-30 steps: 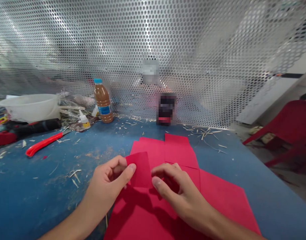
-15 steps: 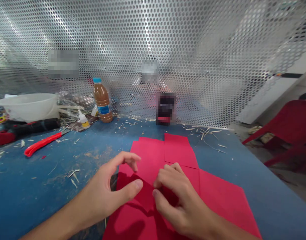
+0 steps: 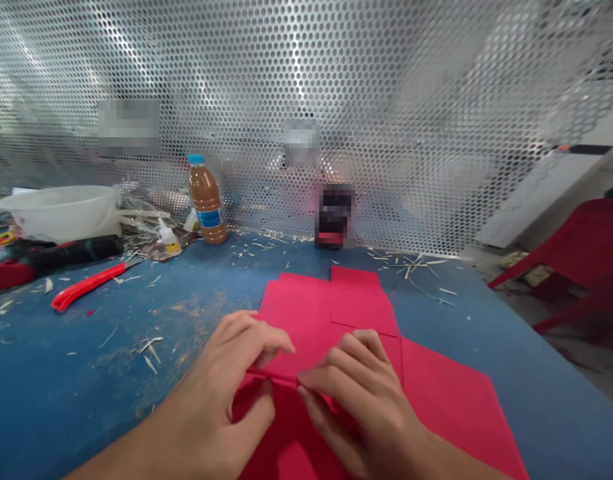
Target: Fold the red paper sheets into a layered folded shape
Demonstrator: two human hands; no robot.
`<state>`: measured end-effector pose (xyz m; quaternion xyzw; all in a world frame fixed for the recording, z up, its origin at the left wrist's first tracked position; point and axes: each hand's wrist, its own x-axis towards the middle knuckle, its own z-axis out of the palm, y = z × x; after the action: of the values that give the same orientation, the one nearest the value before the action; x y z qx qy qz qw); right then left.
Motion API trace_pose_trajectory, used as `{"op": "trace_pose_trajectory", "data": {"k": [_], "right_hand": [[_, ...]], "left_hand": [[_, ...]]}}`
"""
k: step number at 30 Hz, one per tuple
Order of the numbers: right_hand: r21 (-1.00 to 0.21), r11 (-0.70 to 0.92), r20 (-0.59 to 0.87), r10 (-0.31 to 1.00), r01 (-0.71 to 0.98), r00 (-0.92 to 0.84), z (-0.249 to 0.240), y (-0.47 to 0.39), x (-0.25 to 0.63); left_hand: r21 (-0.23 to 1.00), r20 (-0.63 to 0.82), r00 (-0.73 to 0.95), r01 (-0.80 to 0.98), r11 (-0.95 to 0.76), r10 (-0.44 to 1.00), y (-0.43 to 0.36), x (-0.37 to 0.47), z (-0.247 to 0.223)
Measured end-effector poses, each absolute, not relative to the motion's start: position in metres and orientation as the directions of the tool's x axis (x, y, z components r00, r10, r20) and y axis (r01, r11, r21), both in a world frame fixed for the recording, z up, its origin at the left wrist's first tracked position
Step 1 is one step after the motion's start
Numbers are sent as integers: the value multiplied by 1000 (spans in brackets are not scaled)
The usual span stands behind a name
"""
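Red sheets of paper or thin card [image 3: 301,307] lie overlapping in front of me, one edge lifted between my hands. My right hand [image 3: 359,393] pinches that raised edge between thumb and index finger. On the left, my left hand [image 3: 226,380] is closed on the same edge, thumb below and fingers curled over the top. A smaller red rectangle [image 3: 361,300] rests on the far part of the sheets, and another red panel [image 3: 451,393] spreads to the right. My hands hide part of the near paper.
On the blue table [image 3: 111,373] lies a red-handled knife [image 3: 89,287]. Behind it are a black-and-red tool [image 3: 71,251], a white tub [image 3: 66,213], a small glue bottle [image 3: 169,239] and a brown-filled bottle [image 3: 209,203]. Perforated metal [image 3: 386,100] forms the back; a red chair [image 3: 576,253] stands right.
My left hand has gone from spread fingers to gripping the lifted red edge. My right hand has shifted slightly, and the edge between my hands now shows as a straight raised line.
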<state>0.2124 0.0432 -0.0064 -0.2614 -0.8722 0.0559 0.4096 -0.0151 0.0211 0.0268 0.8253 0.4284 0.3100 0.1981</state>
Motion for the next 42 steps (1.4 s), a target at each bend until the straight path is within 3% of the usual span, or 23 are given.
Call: {"op": "trace_pose_trajectory", "data": {"k": [8,13,31,42], "right_hand": [[-2,896,723,307,443,-619,-10,36,212],[51,889,682,302,455,-666,-3,32,213],[-114,910,709,355,398,-610,-22,39,213],[-279,865,678,485,417,-553,-7,35,214]], "left_hand": [[512,356,533,575,-638,767,14,-3,35],[513,351,554,561,-650,755,13,0,35],[635,281,492,548,-544,824,12,-1,28],[585,328,488,568,-579,809,22,-15,29]]}}
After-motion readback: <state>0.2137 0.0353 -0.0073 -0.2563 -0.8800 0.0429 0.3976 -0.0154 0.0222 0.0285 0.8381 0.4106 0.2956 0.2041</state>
